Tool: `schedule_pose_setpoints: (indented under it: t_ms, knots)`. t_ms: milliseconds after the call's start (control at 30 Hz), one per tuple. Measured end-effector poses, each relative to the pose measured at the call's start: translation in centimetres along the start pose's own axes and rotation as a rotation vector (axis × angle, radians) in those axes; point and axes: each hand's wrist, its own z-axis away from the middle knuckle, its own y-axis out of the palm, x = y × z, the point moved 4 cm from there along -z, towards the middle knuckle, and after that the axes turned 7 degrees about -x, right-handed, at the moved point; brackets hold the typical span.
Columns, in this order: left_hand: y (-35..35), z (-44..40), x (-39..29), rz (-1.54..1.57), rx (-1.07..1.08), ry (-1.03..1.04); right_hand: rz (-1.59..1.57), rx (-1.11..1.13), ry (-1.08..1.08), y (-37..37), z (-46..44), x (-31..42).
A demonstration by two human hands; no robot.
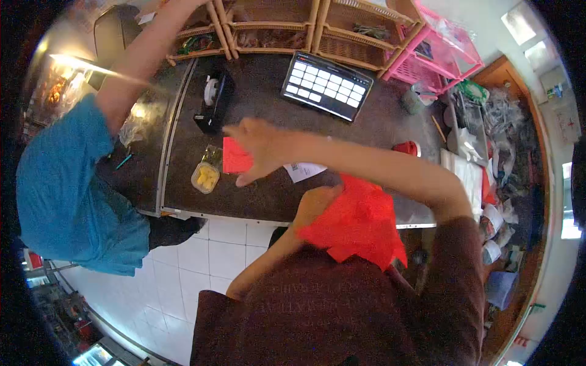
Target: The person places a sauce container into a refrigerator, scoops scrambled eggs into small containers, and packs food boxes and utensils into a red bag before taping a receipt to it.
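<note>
My left hand [316,206] is closed on a bundle of red sheets [360,222] with jagged, pointed edges, held in front of my chest. Whether the sheets are paper or thin plastic I cannot tell. My right arm crosses over the table to the left. There my right hand [261,149], blurred by motion, has its thumb and fingers spread around a flat red square [234,157]. Contact with the square cannot be made out. Just left of it stands a small clear tub [206,177] with yellow pieces inside. A printed white paper [305,171] lies partly under my right forearm.
A tablet [327,86] and a black tape dispenser [213,100] stand farther back. Wicker shelves [268,26] and a pink rack [436,58] line the rear. A red round container [407,148] sits at right. A person in a blue shirt [67,183] reaches forward at left.
</note>
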Motion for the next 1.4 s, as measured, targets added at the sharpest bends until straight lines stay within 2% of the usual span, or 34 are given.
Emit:
schedule_pose_setpoints:
  t_ms: [67, 167, 200, 267, 367, 433, 467, 533, 567, 600, 633, 667, 733, 833, 967, 1000, 1033, 1067, 1100, 1133, 1167, 1233, 1300, 1400]
  knots:
    - [0.9, 1.0, 0.6, 0.032, -0.03, 0.061, 0.429, -0.149, -0.094, 7.9, -2.7, -1.7]
    - [1.6, 2.7, 1.4, 0.073, -0.06, 0.079, 0.605, -0.21, -0.121, 12.5, -5.3, -3.2]
    - [1.6, 3.1, 1.6, 0.084, -0.07, 0.08, 0.53, -0.182, -0.058, 12.4, -5.6, -3.3]
    - [1.7, 3.7, 1.9, 0.097, -0.089, 0.093, 0.382, -0.127, 0.077, 11.6, -6.1, -4.3]
    - [1.9, 3.4, 2.6, 0.088, -0.152, 0.14, 0.299, -0.043, 0.154, 10.6, -6.7, -5.6]
    - [1.3, 2.5, 2.9, 0.116, -0.238, 0.132, 0.317, -0.131, 0.14, 8.3, -6.3, -5.2]
    - [0.8, 2.1, 2.9, 0.173, -0.281, 0.102, 0.323, -0.172, 0.139, 6.9, -5.7, -4.8]
    - [-0.9, 0.9, 1.3, 0.51, -0.278, -0.091, 0.403, -0.342, 0.052, 1.5, -3.4, -2.6]
    - [-1.1, 0.0, 0.6, 0.677, -0.27, -0.189, 0.332, -0.363, 0.086, -1.8, -2.1, -1.5]
    - [0.4, -1.0, 0.1, 0.605, -0.262, -0.143, 0.264, -0.389, 0.121, -5.2, -0.5, -0.6]
    - [2.8, -2.2, -0.2, 0.533, -0.254, -0.092, 0.251, -0.553, -0.004, -8.6, 1.7, 0.4]
    - [4.4, -3.4, -0.8, 0.461, -0.249, -0.04, 0.212, -0.599, -0.027, -12.5, 4.5, 2.4]
    - [-0.3, -6.3, -7.8, 0.344, -0.154, 0.239, 0.23, -0.44, 0.15, -18.9, 10.0, 6.8]
    - [-1.6, -10.5, -14.2, 0.249, -0.03, 0.525, 0.096, -0.402, 0.191, -21.1, 18.5, 10.5]
    - [2.9, -15.9, -14.8, 0.275, 0.256, 0.6, -0.179, -0.462, 0.247, -18.6, 26.8, 12.0]
    - [4.5, -16.9, -13.8, 0.313, 0.328, 0.578, -0.234, -0.528, 0.27, -18.3, 28.2, 11.9]
    - [7.1, -18.0, -12.2, 0.649, 0.529, 0.372, -0.284, -0.602, 0.291, -18.0, 29.3, 11.7]
    - [9.9, -18.5, -10.2, 1.327, 0.786, -0.125, -0.328, -0.681, 0.314, -17.9, 30.3, 11.3]
    - [11.4, -18.7, -8.9, 1.715, 0.862, -0.54, -0.357, -0.765, 0.348, -17.8, 31.2, 10.7]
    - [10.1, -18.3, -9.2, 1.682, 0.845, -0.507, -0.377, -0.846, 0.396, -17.4, 31.8, 9.9]
    - [8.2, -17.9, -9.4, 1.229, 0.735, -0.078, -0.402, -0.922, 0.452, -17.0, 32.7, 9.1]
    - [1.8, -15.8, -11.5, 0.251, 0.331, 0.573, -0.431, -1.053, 0.643, -14.8, 34.6, 6.8]
    - [1.0, -15.5, -10.8, 0.016, 0.385, 0.342, -0.46, -1.166, 0.844, -12.2, 36.2, 4.6]
    - [-0.2, -13.8, -8.5, 0.137, 0.351, 0.177, -0.24, -1.197, 0.865, -9.9, 36.7, 2.8]
